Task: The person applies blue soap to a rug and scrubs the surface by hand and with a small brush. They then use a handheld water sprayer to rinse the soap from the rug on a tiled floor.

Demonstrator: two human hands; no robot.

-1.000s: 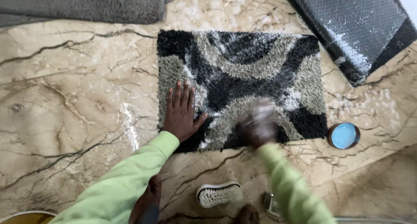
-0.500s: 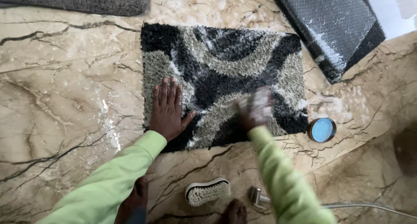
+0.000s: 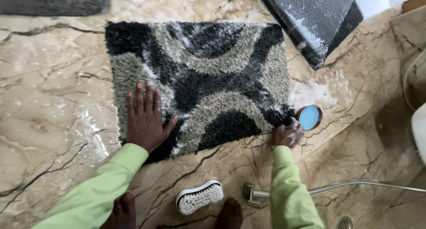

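Note:
A shaggy mat [image 3: 208, 78] with black and grey wave patterns lies wet on the marble floor, flecked with white foam. My left hand [image 3: 144, 120] rests flat on its near left part, fingers spread, holding nothing. My right hand [image 3: 287, 135], coated in foam, sits with curled fingers at the mat's near right corner, just beside a small round blue tub [image 3: 309, 116]. Whether it holds anything I cannot make out. Both arms wear light green sleeves.
A white scrub brush [image 3: 199, 197] lies on the floor near my feet, with a metal sprayer head [image 3: 250, 192] and its hose [image 3: 359, 184] to the right. A dark dotted rubber mat [image 3: 310, 16] lies at the back right, a grey rug [image 3: 49, 0] at the back left.
My right hand has left the middle of the mat and moved right to its near corner by the blue tub. The view has shifted right; my left hand stays pressed down.

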